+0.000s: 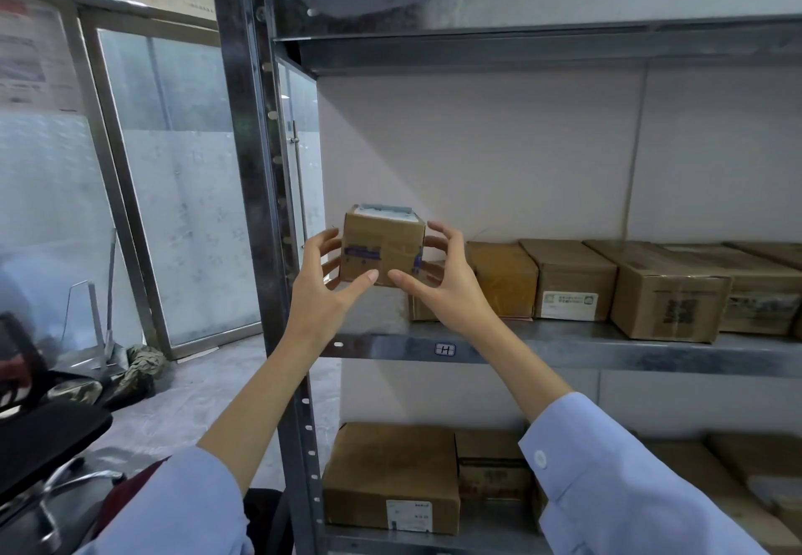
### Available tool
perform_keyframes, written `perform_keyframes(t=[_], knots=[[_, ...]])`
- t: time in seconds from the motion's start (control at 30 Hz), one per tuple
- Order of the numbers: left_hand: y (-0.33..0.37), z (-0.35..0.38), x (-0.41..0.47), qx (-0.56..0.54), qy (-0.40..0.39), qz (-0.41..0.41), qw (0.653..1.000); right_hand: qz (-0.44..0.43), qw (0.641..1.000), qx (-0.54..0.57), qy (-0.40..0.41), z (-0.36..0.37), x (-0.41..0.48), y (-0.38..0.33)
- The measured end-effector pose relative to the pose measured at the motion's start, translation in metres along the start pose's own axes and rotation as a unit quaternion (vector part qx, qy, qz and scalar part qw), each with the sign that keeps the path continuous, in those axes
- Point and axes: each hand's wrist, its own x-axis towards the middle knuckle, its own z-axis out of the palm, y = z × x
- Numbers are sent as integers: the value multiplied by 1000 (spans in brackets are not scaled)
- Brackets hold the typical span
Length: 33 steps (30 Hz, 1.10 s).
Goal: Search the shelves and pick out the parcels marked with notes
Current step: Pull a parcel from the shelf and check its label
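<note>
A small brown cardboard parcel (pixel 382 246) with blue tape and a pale label on its top is lifted above the left end of the middle shelf (pixel 564 350). My left hand (pixel 323 281) grips its left side, thumb under the front edge. My right hand (pixel 438 277) grips its right side, fingers curled round the far corner. No note shows on the faces turned toward me. A row of brown parcels (pixel 577 277) stands on the same shelf to the right.
A steel upright (pixel 256 172) of the rack stands just left of my hands. More parcels (pixel 390 476) lie on the lower shelf. A glass partition (pixel 182 190), a black chair (pixel 43 433) and bags on the floor are at the left.
</note>
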Motion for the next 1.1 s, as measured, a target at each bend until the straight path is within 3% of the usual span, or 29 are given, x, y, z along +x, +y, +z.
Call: perform_keyframes(t=[0.27, 1.1], knots=[[-8, 2, -1, 8, -4, 3, 1000, -20, 998, -57, -10, 0, 2, 5], [-7, -16, 4, -4, -128, 15, 992, -16, 999, -30, -13, -32, -4, 23]])
